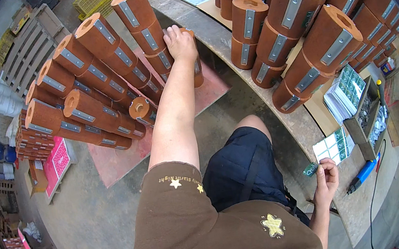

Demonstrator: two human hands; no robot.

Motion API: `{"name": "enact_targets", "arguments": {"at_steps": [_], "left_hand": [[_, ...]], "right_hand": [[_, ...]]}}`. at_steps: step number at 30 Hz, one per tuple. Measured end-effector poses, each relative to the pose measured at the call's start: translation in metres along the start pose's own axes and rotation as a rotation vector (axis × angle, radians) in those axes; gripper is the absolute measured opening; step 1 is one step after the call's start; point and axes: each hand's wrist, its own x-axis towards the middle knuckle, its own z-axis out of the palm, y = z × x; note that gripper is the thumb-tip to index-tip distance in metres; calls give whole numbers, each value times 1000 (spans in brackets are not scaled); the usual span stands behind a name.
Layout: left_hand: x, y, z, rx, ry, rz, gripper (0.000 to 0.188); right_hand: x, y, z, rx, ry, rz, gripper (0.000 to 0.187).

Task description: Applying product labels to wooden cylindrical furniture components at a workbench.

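Note:
My left hand (180, 42) reaches far forward, its fingers curled over the top of a reddish-brown clay cylinder (197, 69) with a metal strip down its side. That cylinder stands beside a tall stack of the same kind (147, 35), and my hand and forearm hide part of it. Low on the right, my right hand (325, 178) pinches a small green label (310, 169) between thumb and fingers. Next to it on the bench lies a partly used sheet of green labels (332, 148).
Stacked cylinders (97, 37) crowd a pinkish board (113, 161) on the left; more stacks (291, 16) stand along the bench (307, 135). At right are a pile of label sheets (345, 92), a wooden tray (363, 123) of metal bits, a blue-handled tool (362, 173) and a cable (374, 197).

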Motion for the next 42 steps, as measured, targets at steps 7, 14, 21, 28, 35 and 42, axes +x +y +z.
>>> {"name": "enact_targets", "arguments": {"at_steps": [7,14,21,28,35,42], "left_hand": [[-9,-4,-11,-193,21,-52,50],[-45,-12,-95,-826,-48,-8,43],[-157,-6,-152,-2149,-957,-63,55],[-285,77,-178,-2448,-1787,-45,77],[-332,97,-215,-2357,-2200,-479,66],[-315,97,-222,-2302,-2251,-572,57]], "right_hand": [[-8,-2,-7,32,44,-12,5],[-17,-5,-21,43,79,-25,4],[-21,-22,-10,107,14,-27,5],[-44,-45,-12,612,-149,247,8],[-66,-36,-11,712,-206,374,8],[-59,-32,-7,742,-78,366,5]]}}
